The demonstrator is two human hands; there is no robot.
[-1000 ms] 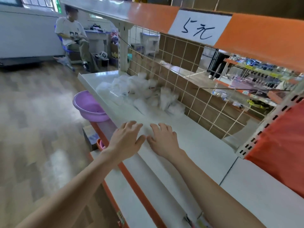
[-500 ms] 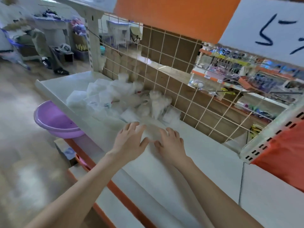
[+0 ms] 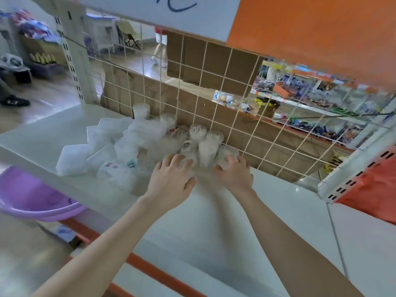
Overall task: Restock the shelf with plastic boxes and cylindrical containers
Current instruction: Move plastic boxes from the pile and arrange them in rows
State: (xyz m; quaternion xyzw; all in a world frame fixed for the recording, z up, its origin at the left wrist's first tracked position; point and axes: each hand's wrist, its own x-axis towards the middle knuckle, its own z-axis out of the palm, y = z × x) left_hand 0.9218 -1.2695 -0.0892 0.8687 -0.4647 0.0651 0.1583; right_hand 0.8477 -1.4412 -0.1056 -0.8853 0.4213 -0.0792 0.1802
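A heap of clear plastic boxes (image 3: 72,159) and clear cylindrical containers (image 3: 211,144) lies on the white shelf (image 3: 267,215), against the wire grid back (image 3: 235,99). The cylinders lie tilted beside the grid; the boxes spread out to the left. My left hand (image 3: 171,181) rests with spread, nearly straight fingers on clear containers at the heap's near edge. My right hand (image 3: 234,174) touches the rightmost cylinder (image 3: 227,153), fingertips slightly bent over it. What lies under both palms is blurred.
A purple basin (image 3: 27,202) sits below the shelf's left front edge. A white price sign (image 3: 192,11) and an orange panel (image 3: 321,35) hang overhead. Brown cardboard (image 3: 205,61) backs the grid. An orange divider (image 3: 372,189) stands at the right. A person's legs (image 3: 159,52) show behind the grid.
Both hands have slid forward across the shelf and now reach the heap of containers by the grid. The view has swung closer and to the right.
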